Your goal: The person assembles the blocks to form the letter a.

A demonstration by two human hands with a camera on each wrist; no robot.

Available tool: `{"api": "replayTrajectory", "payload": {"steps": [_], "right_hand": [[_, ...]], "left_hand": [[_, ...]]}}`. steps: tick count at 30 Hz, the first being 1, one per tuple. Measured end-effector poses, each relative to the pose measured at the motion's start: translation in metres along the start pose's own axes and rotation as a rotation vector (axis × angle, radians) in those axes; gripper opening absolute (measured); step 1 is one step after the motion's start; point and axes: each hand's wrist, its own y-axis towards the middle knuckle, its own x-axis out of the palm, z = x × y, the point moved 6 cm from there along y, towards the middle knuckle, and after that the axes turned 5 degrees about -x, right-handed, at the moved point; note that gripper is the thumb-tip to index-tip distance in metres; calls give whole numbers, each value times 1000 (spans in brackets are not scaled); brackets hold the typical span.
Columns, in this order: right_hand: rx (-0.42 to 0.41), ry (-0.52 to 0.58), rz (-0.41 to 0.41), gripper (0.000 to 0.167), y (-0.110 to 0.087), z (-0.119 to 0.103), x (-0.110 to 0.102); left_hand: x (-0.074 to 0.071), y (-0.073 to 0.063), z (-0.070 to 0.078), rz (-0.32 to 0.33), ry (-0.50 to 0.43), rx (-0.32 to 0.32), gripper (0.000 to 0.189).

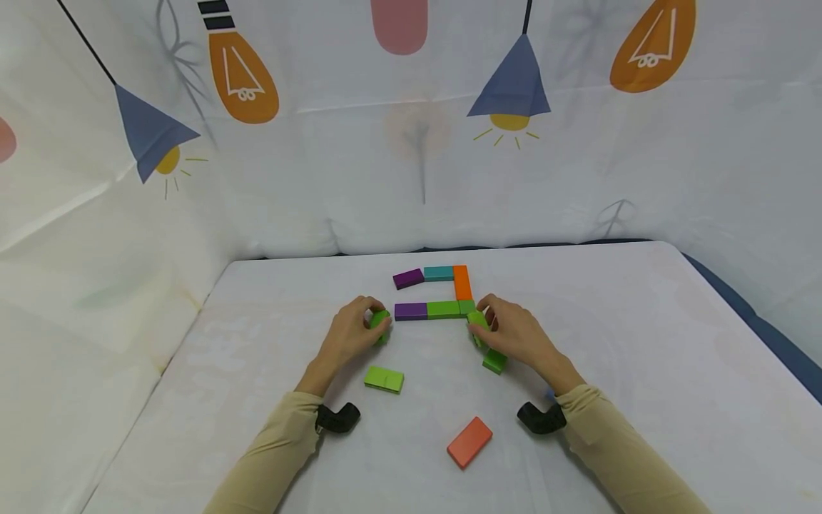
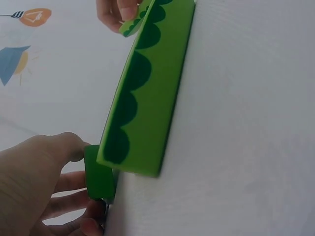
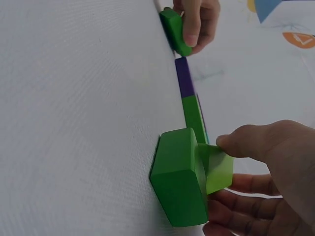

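My left hand point(image 1: 354, 330) pinches a green block point(image 1: 379, 327) between thumb and fingers, just left of a row of blocks. In the left wrist view that block point(image 2: 98, 172) shows a dark green end. My right hand point(image 1: 514, 330) pinches a lighter green block point(image 1: 478, 327) at the row's right end. The row has a purple block point(image 1: 411, 312), a green block point(image 1: 443, 310) and a small green block point(image 1: 467, 308). Another green block point(image 1: 494, 361) lies under the right hand; it stands large in front of the fingers in the right wrist view.
An orange block point(image 1: 462, 283) runs back from the row to a teal block point(image 1: 439, 273) and a dark purple block point(image 1: 408, 278). Nearer lie a light green block point(image 1: 384, 379) with scalloped sides and a coral block point(image 1: 469, 442). A bit of blue point(image 1: 550, 393) shows by the right wrist.
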Motion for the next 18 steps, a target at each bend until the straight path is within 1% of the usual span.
{"api": "replayTrajectory", "payload": {"steps": [5, 10, 14, 18], "right_hand": [[6, 16, 9, 36, 0, 1, 2], [13, 41, 18, 34, 1, 2, 4], [27, 60, 5, 35, 2, 2, 7], [42, 56, -14, 40, 4, 1, 10]], "left_hand": [[2, 0, -2, 17, -2, -28, 22], [2, 1, -3, 57, -34, -30, 20], [3, 2, -5, 83, -46, -36, 20], [6, 3, -6, 90, -49, -34, 20]]}}
